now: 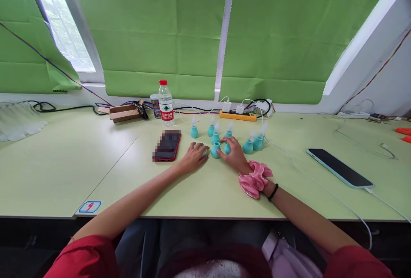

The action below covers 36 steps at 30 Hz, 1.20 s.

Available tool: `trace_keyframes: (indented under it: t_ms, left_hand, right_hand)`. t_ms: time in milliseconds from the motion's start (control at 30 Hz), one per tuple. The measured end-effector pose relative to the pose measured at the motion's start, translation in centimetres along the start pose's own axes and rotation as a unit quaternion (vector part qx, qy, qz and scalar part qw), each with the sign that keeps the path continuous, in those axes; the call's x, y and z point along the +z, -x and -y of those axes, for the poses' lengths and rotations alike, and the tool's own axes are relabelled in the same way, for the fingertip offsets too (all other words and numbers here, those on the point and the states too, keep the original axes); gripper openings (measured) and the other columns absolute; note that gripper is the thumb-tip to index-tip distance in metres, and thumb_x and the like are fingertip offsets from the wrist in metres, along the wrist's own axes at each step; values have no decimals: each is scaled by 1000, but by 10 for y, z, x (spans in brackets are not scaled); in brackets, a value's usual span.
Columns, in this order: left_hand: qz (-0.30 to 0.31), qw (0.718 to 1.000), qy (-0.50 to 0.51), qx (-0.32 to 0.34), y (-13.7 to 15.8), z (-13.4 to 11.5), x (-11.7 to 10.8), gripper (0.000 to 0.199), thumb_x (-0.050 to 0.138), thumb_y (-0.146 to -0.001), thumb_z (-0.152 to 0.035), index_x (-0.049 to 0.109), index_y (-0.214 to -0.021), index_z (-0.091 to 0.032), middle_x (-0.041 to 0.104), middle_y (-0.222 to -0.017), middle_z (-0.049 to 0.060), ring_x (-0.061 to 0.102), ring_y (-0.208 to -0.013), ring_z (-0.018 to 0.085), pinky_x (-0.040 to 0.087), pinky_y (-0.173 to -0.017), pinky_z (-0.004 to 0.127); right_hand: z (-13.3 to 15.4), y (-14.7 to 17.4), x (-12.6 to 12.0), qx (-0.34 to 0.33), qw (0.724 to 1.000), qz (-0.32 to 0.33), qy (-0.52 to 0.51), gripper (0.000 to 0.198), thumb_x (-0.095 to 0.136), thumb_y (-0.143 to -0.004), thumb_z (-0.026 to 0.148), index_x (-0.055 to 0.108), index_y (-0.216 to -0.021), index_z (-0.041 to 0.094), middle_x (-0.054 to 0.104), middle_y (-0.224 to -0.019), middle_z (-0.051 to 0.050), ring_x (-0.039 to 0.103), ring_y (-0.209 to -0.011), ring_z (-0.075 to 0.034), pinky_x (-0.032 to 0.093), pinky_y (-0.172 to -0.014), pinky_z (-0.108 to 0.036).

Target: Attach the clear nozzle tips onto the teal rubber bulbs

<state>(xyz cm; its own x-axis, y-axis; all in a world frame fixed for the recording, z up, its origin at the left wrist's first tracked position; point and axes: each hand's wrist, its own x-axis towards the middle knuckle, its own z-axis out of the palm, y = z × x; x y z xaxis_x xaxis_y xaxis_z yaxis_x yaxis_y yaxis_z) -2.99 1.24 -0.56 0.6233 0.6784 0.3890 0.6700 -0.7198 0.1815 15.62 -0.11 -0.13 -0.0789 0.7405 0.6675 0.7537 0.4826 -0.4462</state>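
A small teal squeeze bulb [215, 150] stands upright with its open mouth showing and no tip on it. My right hand [235, 155] has its thumb and forefinger closed against this bulb's right side. Another teal bulb [227, 148] shows between those fingers, partly hidden. Just left of the open bulb, my left hand [193, 158] lies low over the table, fingers bent over a whitish translucent tip [204, 154], mostly hidden. Several teal bulbs with translucent tips stand around, among them one at the back left [194, 131] and one on the right [248, 146].
A red-cased phone [169, 145] lies left of my hands; a charging phone [340, 167] lies far right. Behind stand a water bottle [166, 103], a printed cup [156, 106], an open cardboard box [125, 113] and an orange power strip [238, 116]. A white cable [298, 167] crosses the table.
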Motion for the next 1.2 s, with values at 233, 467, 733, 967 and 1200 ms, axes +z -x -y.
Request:
trace_keyframes:
  t_ms: [233, 467, 733, 967, 1200]
  left_hand:
    - [7, 1000, -4, -3, 0, -3, -2, 31, 35, -81, -27, 41, -110, -20, 45, -106, 7, 35, -99, 21, 30, -86, 40]
    - [4, 1000, -7, -4, 0, -4, -2, 30, 35, -81, -26, 42, -110, -19, 45, -103, 7, 35, -97, 21, 30, -87, 39]
    - [10, 1000, -8, -1, -1, -6, -5, 30, 35, -80, -26, 42, -109, -18, 46, -102, 8, 35, -97, 21, 31, -86, 39]
    - [2, 1000, -6, 3, -1, -4, -2, 30, 35, -81, -26, 42, -109, -19, 46, -103, 8, 36, -98, 21, 31, -86, 40]
    - [6, 1000, -6, 1, 0, -3, -1, 30, 33, -81, -25, 41, -110, -18, 45, -104, 9, 35, -99, 22, 32, -85, 40]
  right_hand:
    - [4, 0, -3, -5, 1000, 5, 1, 30, 58, -62, 35, 54, -87, 19, 52, -94, -7, 48, -90, -22, 39, -81, -37]
    - [4, 1, -1, 5, 1000, 1, 15, 27, 57, -64, 40, 59, -84, 21, 51, -97, -7, 48, -91, -23, 39, -81, -38]
    - [2, 2, -1, 7, 1000, -6, 20, 25, 57, -65, 40, 62, -82, 22, 50, -98, -6, 48, -92, -23, 39, -81, -40]
    - [2, 1, 0, -2, 1000, -17, 9, 24, 55, -68, 39, 61, -84, 23, 50, -96, -6, 48, -92, -22, 40, -80, -39]
    - [-3, 0, 3, 21, 999, -19, 34, 25, 55, -67, 40, 61, -84, 21, 49, -97, -7, 46, -94, -23, 40, -81, -40]
